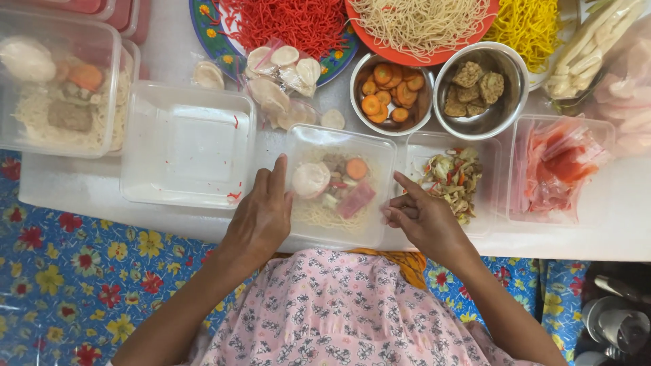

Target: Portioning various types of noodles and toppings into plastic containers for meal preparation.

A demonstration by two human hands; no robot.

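A clear plastic box [380,146] stands in front of me, filled with pale noodles, a white round slice, a carrot slice and a pink strip. My left hand [261,217] rests on the box's left edge, fingers flat, index finger touching the white slice. My right hand [420,215] hovers at the box's right edge with its fingers loosely curled and the index finger pointing up-left; it holds nothing that I can see.
An empty clear box [139,146] sits to the left, and a filled, packed box [17,129] beyond it. Right of my hands are a box of mixed vegetables [491,152] and one of pink slices [603,139]. Steel bowls of carrot [359,85] and brown pieces [515,74], plus noodle plates, line the back.
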